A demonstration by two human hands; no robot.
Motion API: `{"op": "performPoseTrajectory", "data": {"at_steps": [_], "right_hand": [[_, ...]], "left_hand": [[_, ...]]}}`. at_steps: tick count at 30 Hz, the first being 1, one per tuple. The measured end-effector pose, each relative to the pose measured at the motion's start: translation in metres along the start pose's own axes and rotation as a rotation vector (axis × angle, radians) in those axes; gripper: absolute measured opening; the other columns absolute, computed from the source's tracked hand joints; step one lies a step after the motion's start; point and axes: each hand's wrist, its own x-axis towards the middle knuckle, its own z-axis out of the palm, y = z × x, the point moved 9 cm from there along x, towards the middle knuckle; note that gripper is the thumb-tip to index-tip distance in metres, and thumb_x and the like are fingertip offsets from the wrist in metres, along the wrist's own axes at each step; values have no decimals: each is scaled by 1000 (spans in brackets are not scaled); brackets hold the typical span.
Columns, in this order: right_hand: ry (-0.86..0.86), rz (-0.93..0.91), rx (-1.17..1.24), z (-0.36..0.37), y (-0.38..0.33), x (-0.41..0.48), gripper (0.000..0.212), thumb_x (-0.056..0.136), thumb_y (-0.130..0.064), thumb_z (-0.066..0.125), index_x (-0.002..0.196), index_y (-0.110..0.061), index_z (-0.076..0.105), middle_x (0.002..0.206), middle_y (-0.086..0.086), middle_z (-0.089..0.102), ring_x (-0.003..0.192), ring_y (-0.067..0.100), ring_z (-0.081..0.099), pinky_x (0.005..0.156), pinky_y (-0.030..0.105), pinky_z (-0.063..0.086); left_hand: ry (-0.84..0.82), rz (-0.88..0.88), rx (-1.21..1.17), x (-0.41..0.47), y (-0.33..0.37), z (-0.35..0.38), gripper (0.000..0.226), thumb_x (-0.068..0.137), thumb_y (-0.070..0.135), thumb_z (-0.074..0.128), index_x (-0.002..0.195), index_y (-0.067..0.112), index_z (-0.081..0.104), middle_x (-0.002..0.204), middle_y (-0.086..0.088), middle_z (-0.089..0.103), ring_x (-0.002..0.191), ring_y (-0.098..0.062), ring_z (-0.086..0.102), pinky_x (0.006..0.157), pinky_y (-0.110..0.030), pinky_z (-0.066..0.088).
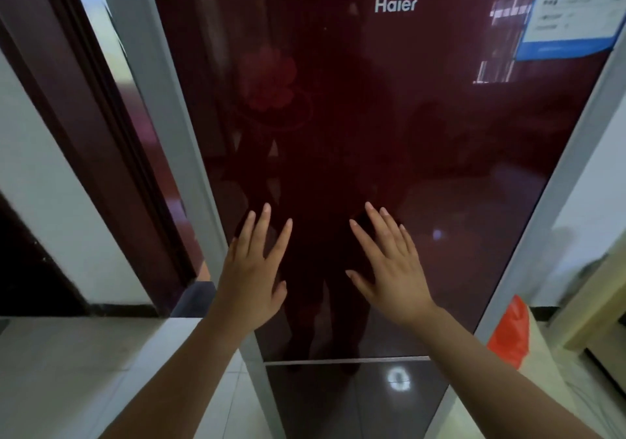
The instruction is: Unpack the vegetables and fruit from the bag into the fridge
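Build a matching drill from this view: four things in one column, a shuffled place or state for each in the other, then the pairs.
Column one
1. dark red glossy upper fridge door
2. blue-and-white paper label
3. orange-red plastic bag
4. left hand

Column two
A. low down, to the right of the fridge
B. fingers straight and spread
C. shut
D. stuck at the door's top right corner

Pairs: 1-C, 2-D, 3-A, 4-B
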Motion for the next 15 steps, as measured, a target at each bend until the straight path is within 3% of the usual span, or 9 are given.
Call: {"op": "performPoseTrajectory", "data": {"at_steps": [4, 9, 15], "right_hand": [[-56, -38, 2, 1, 4, 3, 81, 80, -36, 66, 146, -24, 20, 157, -2, -4, 145, 18, -3, 114, 43, 13], [-105, -93, 68, 8, 6, -4, 75, 82, -35, 63, 146, -23, 24, 157, -2, -3, 145, 19, -7, 114, 43, 14], [-99, -69, 269, 0, 9, -30, 62, 85, -33, 62, 140, -15, 38, 153, 7, 22, 142, 27, 16, 110, 47, 30]], "left_hand": [[-5, -24, 24, 7, -2, 5, 109, 62, 27, 79, 148, 24, 13, 155, -18, 2, 141, -39, 7, 102, -57, 37], [-10, -95, 3, 7, 4, 7, 102, 68, 27, 75, 148, 28, 11, 155, -18, -3, 143, -38, 1, 108, -55, 30], [10, -112, -107, -23, 31, -6, 86, 78, 30, 67, 147, 25, 16, 156, -12, 3, 144, -32, 7, 112, -46, 25]]}}
